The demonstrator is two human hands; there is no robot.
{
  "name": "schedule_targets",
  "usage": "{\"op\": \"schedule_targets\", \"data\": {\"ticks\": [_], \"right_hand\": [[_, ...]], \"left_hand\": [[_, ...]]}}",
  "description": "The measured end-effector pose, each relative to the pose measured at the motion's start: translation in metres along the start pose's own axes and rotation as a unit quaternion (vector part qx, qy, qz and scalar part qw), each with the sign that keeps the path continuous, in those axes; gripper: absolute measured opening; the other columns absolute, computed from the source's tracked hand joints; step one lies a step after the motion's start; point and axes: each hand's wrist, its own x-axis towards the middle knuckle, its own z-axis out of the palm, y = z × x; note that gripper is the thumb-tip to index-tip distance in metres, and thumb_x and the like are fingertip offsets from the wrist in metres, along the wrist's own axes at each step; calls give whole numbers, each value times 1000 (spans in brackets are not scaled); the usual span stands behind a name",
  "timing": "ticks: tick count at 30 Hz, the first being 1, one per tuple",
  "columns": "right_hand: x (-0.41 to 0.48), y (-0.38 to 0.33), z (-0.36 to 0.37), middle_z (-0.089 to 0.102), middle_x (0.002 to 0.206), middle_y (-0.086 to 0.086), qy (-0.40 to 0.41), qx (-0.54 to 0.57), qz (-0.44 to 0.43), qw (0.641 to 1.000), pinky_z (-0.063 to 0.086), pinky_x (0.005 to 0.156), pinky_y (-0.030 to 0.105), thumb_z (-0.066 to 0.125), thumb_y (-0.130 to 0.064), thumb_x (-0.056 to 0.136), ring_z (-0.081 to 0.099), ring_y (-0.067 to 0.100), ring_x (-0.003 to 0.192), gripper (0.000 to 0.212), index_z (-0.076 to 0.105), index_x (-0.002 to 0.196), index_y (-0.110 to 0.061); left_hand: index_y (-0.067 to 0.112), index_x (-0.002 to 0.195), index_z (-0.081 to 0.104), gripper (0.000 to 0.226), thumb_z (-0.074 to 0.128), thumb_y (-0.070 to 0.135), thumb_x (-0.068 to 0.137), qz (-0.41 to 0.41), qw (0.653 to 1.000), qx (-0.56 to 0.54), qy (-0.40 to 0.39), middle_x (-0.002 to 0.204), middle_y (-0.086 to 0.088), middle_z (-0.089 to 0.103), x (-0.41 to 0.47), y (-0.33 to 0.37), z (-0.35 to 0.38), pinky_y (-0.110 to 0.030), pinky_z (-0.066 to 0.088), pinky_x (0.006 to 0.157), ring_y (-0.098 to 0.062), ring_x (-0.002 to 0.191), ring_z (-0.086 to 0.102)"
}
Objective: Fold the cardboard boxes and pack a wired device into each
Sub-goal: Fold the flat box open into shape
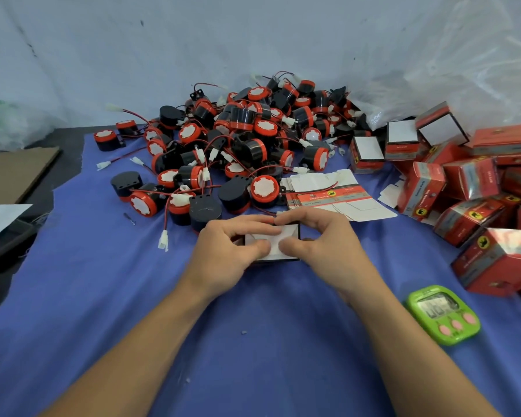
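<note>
Item under work: small cardboard box with white flaps and dark edges (288,233), standing on the blue cloth (253,341) at the middle of the bench, directly in front of the person.
Left hand: left hand (226,248) is curled round the box's left side, with the thumb bearing down on the white flap and the fingertips over the far edge.
Right hand: right hand (319,239) is curled round the right side in the same way, its thumb next to the left thumb on the same flap.
Step, as judged: an end flap is being pressed shut. The hands hide whether a device is already inside.
Supply: heap of round black-and-red wired devices with white connectors (238,145), just behind the box, the nearest ones close to the left fingers.
Blanks: stack of flat printed box blanks (337,194), behind the right hand.
Folded stock: red folded boxes (469,188) at the right, several with an end open.
Other items: green digital timer with pink buttons (442,314) near the right forearm; brown cardboard sheet (15,173) at far left.
Risk 1: uneven thumb pressure may crease the flap or leave its tab outside the wall.
Risk 2: a loose lead may be trapped under the flap, so the end would spring open.
Risk 3: if the contents are not checked, the box may be sealed empty.
Risk 4: trailing wires from the heap may snag the left fingers when the box is lifted.
</note>
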Motion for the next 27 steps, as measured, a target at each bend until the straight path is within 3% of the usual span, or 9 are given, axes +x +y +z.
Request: {"op": "schedule_targets", "data": {"ticks": [3,5,8,13,18,21,23,25,27], "right_hand": [[-1,2,5,76,91,-18,40,-31,0,999,59,70,35,76,-7,75,66,12,69,41,76,92,-44],[-2,3,8,74,89,-27,69,-62,-17,996,55,66,16,78,-6,75,68,2,78,39,76,88,-43],[-1,3,11,72,89,-32,81,-92,-30,992,48,73,6,82,-7,76,66,-6,93,34,76,85,-40],[-2,4,13,69,90,-36,95,-123,-53,986,43,72,1,81,-10,76,63,-10,95,34,74,83,-42],[-2,5,21,69,87,-30,110,-165,-91,976,39,75,-2,80,-12,76,59,-13,96,45,63,74,-54],[-2,5,20,69,87,-30,96,-165,-95,977,38,74,-2,81,-15,77,58,-14,95,42,65,76,-54],[-2,1,19,69,89,-29,76,-142,-94,982,41,70,2,81,-25,75,60,-9,90,27,70,80,-50],[-1,-2,14,73,87,-24,48,-85,-79,992,47,66,12,76,-35,75,64,3,79,16,76,86,-46],[1,-4,7,77,92,-18,16,-33,-51,998,58,77,28,72,-32,75,70,10,84,23,78,92,-46]], "left_hand": [[48,99,80,44,76,9,79,6,999,19,37,107,24,76,-2,0,6,-24,57,89,-2,107,70],[55,124,65,62,72,17,76,17,997,54,52,107,27,75,-6,1,9,-17,55,82,-1,101,70],[47,146,48,76,73,11,83,24,994,84,58,108,31,73,-6,-1,10,-17,53,79,2,103,68],[47,146,48,74,72,8,88,34,990,112,77,104,36,71,-6,-1,11,-3,43,79,13,107,62],[45,144,52,67,69,10,89,48,988,118,84,100,35,73,-4,-3,9,-5,45,81,10,102,65],[44,136,58,52,62,19,91,30,997,22,68,102,20,78,-3,-4,5,-17,50,89,-1,108,70],[40,131,62,40,56,21,96,22,997,-31,70,102,10,80,-2,-5,5,-29,51,95,-9,108,72],[34,128,66,34,53,23,99,21,995,-47,80,101,8,80,-2,-5,5,-30,52,94,-11,105,74],[31,124,69,30,53,25,99,17,995,-50,88,101,9,80,-3,-4,6,-28,52,91,-10,104,74]]}}
